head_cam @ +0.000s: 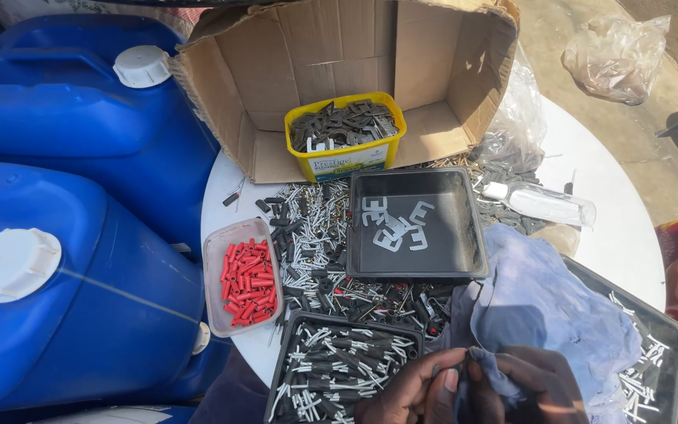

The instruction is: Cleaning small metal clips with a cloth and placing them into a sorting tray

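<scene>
Nearest the camera, at the bottom edge just below the empty-looking black tray (pixel 464 267) that serves as landmark, both hands meet. The left hand (pixel 413 389) is closed, thumb and fingertips pinched on something small that I cannot make out; the right hand (pixel 531 381) is closed on a fold of the blue cloth (pixel 543 306), which drapes up and to the right from it. The pinched piece sits between the two hands, touching both, its long axis hidden.

Just left of the hands, below the landmark tray, a second black tray of pins (pixel 331 369) lies nearer the left hand. Left of the landmark sits a clear tub of red sleeves (pixel 243 283). Inside the landmark lie a few white E-shaped plates (pixel 392 224). Beyond it stands a yellow tub of dark metal clips (pixel 344 135) in a cardboard box (pixel 339 55).
</scene>
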